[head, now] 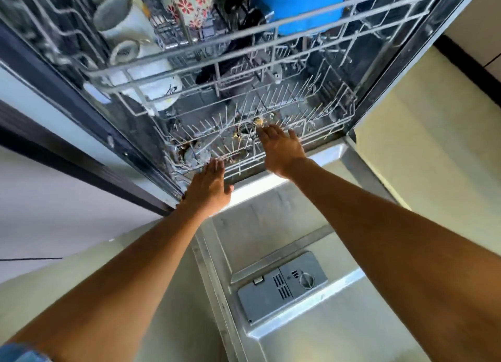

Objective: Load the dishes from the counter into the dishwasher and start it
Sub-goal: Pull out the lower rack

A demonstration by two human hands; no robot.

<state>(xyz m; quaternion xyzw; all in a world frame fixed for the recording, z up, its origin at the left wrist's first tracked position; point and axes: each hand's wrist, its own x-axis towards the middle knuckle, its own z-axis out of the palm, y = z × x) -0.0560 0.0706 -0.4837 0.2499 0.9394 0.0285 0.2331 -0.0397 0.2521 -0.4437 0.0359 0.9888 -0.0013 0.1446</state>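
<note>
Both hands reach with straight fingers to the near edge of the lower rack [271,134]: the left hand [208,185] and the right hand [282,150] hold nothing. The dishwasher door [284,226] lies open near the person, and far above, the upper rack [244,44] carries white cups [122,23] and a blue container [301,4].

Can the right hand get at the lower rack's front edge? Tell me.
Probably yes: the right hand is open at the lower rack, and the lowered door leaves the way free.

dishwasher [273,226] open — lower rack [244,134] bare
</note>
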